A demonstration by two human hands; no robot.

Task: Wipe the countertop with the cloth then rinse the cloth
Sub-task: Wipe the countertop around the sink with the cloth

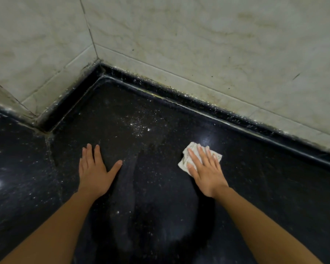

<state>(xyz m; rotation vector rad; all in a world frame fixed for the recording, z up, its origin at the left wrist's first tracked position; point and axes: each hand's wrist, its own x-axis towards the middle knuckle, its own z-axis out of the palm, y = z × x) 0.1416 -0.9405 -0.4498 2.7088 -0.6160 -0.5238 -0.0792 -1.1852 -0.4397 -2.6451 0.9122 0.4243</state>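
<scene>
The right hand [206, 168] lies flat on a small pale cloth [192, 145], fingers [204, 155] straight and slightly spread. They press the cloth down on the dark bench [160, 187] rather than curling round it. The cloth sits to the right, not far from the raised edge below the tiled wall [198, 44]. Its longer side seems to run left to right under the fingers.

The left hand [94, 168] rests palm down on the bare bench well apart from the cloth, fingers straight, thumb out, holding nothing.

A scatter of white specks [139, 126] lies farther off, between the two hands, far and left of the cloth. The next stroke probably has to go that way, and only the right hand has the cloth. Wiping looks only partly done, and rinsing has not begun.
</scene>
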